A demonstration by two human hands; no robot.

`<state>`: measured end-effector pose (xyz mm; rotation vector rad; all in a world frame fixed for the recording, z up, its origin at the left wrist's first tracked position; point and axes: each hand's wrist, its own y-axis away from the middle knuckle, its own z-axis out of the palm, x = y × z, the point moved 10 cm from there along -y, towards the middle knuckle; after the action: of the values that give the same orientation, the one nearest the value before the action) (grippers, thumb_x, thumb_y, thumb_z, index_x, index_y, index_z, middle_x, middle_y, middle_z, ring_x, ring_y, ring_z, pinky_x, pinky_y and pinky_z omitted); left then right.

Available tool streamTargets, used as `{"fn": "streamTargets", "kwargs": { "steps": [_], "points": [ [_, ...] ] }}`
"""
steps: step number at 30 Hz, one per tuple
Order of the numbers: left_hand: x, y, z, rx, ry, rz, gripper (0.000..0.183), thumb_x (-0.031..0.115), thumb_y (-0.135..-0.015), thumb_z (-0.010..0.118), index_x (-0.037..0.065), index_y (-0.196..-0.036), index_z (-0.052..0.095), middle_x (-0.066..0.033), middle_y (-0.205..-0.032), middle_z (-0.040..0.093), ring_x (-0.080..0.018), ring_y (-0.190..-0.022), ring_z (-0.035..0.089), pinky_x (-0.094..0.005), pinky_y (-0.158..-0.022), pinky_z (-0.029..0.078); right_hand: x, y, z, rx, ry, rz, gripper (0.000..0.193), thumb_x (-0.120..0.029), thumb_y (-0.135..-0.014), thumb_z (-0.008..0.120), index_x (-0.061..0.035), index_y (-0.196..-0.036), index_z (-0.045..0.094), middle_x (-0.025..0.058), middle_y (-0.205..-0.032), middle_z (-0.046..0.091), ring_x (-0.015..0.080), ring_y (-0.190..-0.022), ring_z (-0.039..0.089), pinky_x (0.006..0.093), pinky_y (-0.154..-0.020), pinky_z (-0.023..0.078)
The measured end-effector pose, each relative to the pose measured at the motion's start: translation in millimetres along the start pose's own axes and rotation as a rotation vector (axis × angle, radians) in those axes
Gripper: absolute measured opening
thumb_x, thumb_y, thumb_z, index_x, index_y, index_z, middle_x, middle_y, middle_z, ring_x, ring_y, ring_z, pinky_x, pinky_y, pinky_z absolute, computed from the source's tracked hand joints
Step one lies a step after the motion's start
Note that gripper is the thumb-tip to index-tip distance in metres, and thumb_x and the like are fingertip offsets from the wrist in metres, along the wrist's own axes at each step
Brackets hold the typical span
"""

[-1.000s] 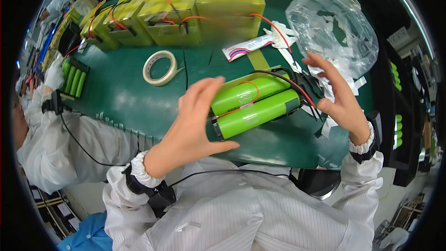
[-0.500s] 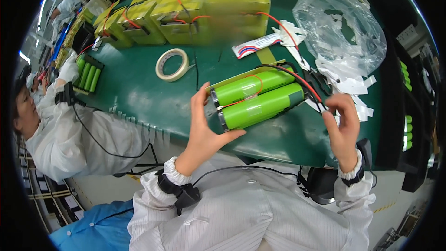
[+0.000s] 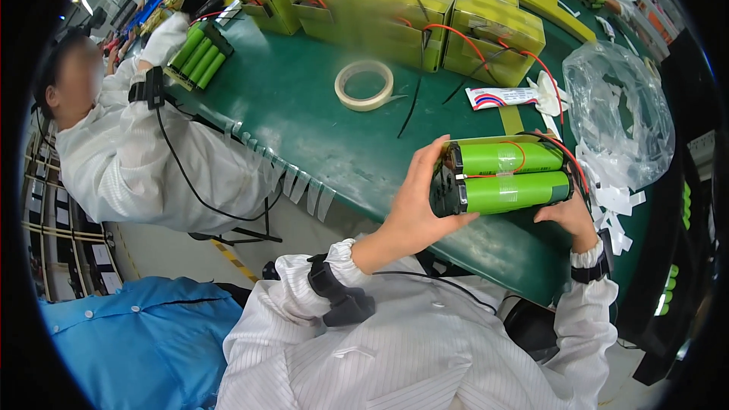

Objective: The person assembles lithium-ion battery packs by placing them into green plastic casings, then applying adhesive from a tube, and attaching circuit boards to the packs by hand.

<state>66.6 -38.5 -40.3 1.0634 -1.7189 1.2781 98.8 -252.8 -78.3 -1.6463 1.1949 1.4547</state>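
1. The left hand (image 3: 414,209) grips the black end of a green battery pack (image 3: 505,178), fingers wrapped round it.
2. The right hand (image 3: 566,216) clasps the pack's far end from below.
3. The pack is held just above the near edge of the green bench (image 3: 304,121).
4. A tape roll (image 3: 365,85) lies mid-bench, with a clear plastic bag (image 3: 619,118) toward the right edge.

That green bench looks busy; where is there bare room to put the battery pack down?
The widest bare patch of the green table lies between the tape roll, the co-worker's sleeve and the left hand on the battery pack. It is crowded along the far row of yellow packs and at the right by the plastic bag and paper strips.
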Motion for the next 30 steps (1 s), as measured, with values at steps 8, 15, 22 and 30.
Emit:
{"fn": "streamTargets", "kwargs": {
  "steps": [8, 15, 22, 30],
  "points": [
    [4.0, -3.0, 0.9, -0.058, 0.066, -0.015, 0.09, 0.009, -0.06, 0.074, 0.005, -0.133, 0.023, -0.0134, -0.12, 0.036, -0.0253, -0.1, 0.048, -0.0338, -0.087, 0.04, 19.6, -3.8, -4.4, -0.101, -0.023, 0.035, 0.088, -0.018, -0.046, 0.088, 0.0004, -0.12, 0.043, 0.0052, -0.113, 0.053, 0.0152, -0.102, 0.048, 0.0303, -0.09, 0.037],
    [0.2, -6.2, 2.5, -0.068, 0.108, -0.005, 0.083, 0.012, -0.06, 0.075, 0.002, -0.128, 0.029, -0.0146, -0.119, 0.039, -0.0272, -0.112, 0.041, -0.035, -0.095, 0.033, 30.7, -4.4, -4.7, -0.168, 0.092, 0.038, 0.086, -0.023, -0.047, 0.087, 0.0002, -0.119, 0.045, 0.0078, -0.112, 0.053, 0.0176, -0.102, 0.049, 0.0319, -0.09, 0.037],
    [1.0, -9.2, 1.7, -0.061, 0.056, 0.033, 0.081, 0.009, -0.054, 0.076, 0.004, -0.122, 0.034, -0.0137, -0.116, 0.039, -0.0273, -0.103, 0.046, -0.0334, -0.086, 0.04, 12.0, -8.9, 3.6, -0.18, 0.149, -0.023, 0.08, -0.014, -0.053, 0.083, -0.0007, -0.121, 0.043, 0.0093, -0.116, 0.052, 0.0199, -0.103, 0.05, 0.0329, -0.09, 0.039],
    [3.3, -9.7, -1.1, -0.057, -0.017, 0.072, 0.079, 0.014, -0.054, 0.079, 0.003, -0.12, 0.037, -0.0139, -0.111, 0.045, -0.0281, -0.102, 0.048, -0.0343, -0.086, 0.041, -38.2, -18.4, 19.7, -0.192, 0.322, -0.38, 0.087, -0.03, -0.052, 0.082, -0.0042, -0.125, 0.041, 0.0155, -0.125, 0.043, 0.0314, -0.12, 0.037, 0.0424, -0.099, 0.029]
  ]
}}
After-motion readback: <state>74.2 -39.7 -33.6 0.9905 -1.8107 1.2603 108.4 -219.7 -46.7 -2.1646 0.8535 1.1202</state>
